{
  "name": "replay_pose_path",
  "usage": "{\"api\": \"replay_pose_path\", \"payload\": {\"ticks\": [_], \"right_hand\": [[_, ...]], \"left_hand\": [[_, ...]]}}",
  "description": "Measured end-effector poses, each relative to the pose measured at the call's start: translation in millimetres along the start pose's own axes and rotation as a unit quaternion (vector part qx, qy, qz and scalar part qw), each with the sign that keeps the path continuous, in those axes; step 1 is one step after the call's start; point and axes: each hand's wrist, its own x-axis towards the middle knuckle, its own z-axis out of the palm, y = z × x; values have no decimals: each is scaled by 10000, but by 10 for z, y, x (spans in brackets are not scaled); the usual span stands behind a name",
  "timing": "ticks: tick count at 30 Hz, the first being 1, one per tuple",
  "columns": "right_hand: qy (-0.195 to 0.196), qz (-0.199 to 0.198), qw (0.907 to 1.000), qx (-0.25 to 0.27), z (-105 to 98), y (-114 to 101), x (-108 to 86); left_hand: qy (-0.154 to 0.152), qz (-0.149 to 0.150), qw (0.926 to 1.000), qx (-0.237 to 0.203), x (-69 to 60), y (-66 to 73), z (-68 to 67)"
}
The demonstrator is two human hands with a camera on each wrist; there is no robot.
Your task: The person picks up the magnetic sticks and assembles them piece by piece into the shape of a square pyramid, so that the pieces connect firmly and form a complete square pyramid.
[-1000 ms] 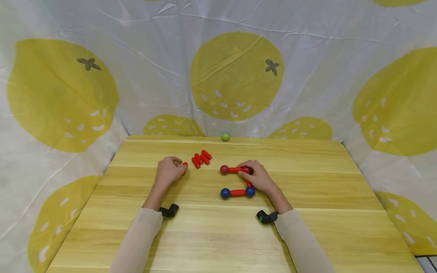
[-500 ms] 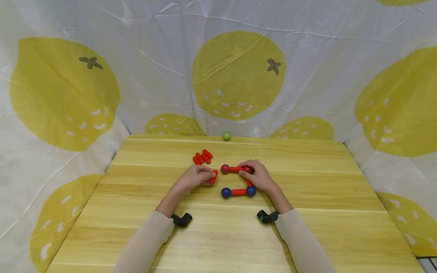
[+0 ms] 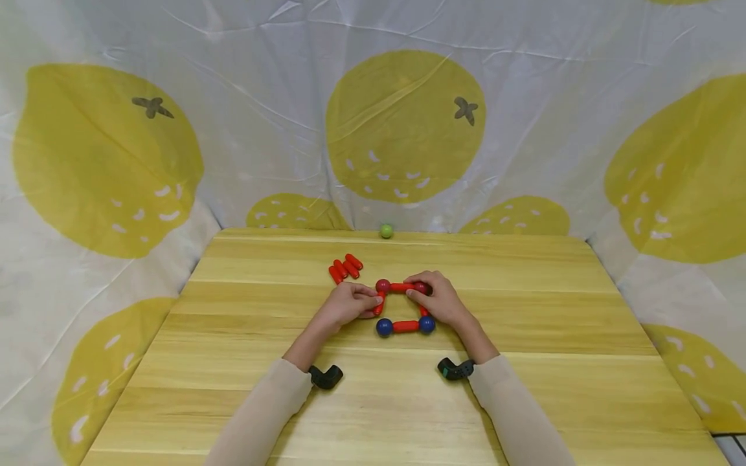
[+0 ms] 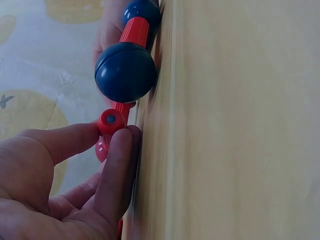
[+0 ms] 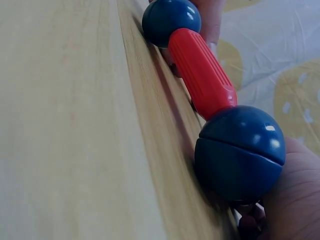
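Note:
My left hand pinches a short red rod between thumb and fingers. The rod's far end meets the left dark-red ball; contact is hard to confirm. In the left wrist view its near end shows a round grey tip. My right hand holds the right dark-red ball, partly covered by the fingers. A red rod joins the two dark-red balls. Another rod runs down to the right blue ball, linked by a front rod to the left blue ball.
Several loose red rods lie side by side behind my left hand. A small green ball sits at the back edge of the wooden table. A lemon-print cloth hangs behind and at the sides.
The left hand has carried the red rod rightward from beside the loose rods to the left dark-red ball. My right hand has stayed on the right dark-red ball.

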Motion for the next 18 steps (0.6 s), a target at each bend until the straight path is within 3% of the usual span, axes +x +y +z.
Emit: {"api": "replay_pose_path", "payload": {"ticks": [13,18], "right_hand": [[392,98,9987,-323,83,-29,-2],[430,202,9987,-196,82,-13,-11]], "left_hand": [[290,78,9995,59,-16,-12,79],[360,70,9993,17,-8,-29,81]]}}
